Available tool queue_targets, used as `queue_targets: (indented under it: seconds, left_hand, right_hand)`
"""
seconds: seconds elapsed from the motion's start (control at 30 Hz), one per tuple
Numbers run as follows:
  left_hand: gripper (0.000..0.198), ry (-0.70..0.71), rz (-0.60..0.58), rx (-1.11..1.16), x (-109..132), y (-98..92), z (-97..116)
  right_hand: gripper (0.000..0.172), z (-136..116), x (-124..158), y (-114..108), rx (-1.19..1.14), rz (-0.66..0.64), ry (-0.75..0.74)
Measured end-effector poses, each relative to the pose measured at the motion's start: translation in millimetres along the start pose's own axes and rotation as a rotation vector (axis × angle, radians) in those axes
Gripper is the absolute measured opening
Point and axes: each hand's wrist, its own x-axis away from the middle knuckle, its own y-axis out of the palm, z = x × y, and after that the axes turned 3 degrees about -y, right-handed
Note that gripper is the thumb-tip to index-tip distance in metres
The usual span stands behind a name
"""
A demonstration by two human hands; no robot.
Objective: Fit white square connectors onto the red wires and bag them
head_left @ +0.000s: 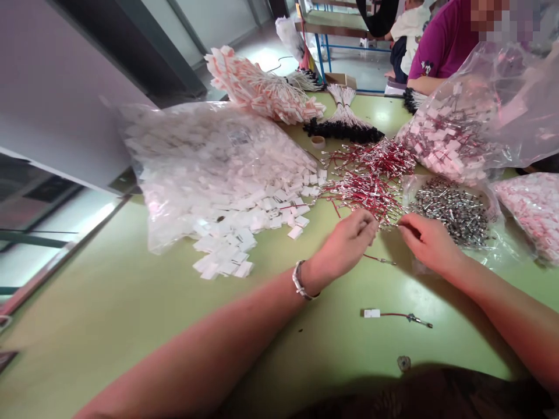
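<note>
My left hand (349, 235), wearing a bracelet (300, 280), is closed with its fingertips at the near edge of a pile of short red wires (364, 189) with metal ends. Across a small gap, my right hand (423, 235) has its thumb and forefinger pinched together beside a plastic bag of small metal parts (454, 212). Anything between the fingers of either hand is too small to make out. One red wire with a metal end (379, 260) shows just below my left hand. Nearer me lies a red wire with a white piece and a metal tip (395, 315).
A large clear bag (209, 157) spills white plastic pieces (227, 250) on the left. Bundled white wires with black ends (345, 113) and pink-white bundles (262, 87) stand behind. Further bags (454, 137) are on the right. A person in a purple shirt (441, 43) sits opposite.
</note>
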Motion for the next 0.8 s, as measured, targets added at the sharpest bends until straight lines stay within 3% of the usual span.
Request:
queue_targets:
  seconds: [0.17,0.37,0.43,0.63,0.8]
  left_hand:
    - [0.011,-0.044,-0.104,0.021,2,10.8,-2]
    - [0.023,0.059,-0.071,-0.07,4,10.3,-6]
    - [0.022,0.146,-0.055,-0.192,6,9.0,-10]
    - [0.028,0.567,-0.13,-0.737,17,11.4,-21]
    - [0.027,0.604,-0.137,-0.743,15,8.3,-15]
  right_hand:
    - [0.018,-7,6,13,-0.343,0.064,0.023]
    - [0.02,-8,7,12,-0.283,0.059,-0.033]
    - [0.019,-7,7,8,-0.261,0.018,-0.056]
    - [0.02,-7,14,-1,-0.307,-0.287,0.02]
    - [0.025,-9,15,0,-0.272,-0.289,0.043]
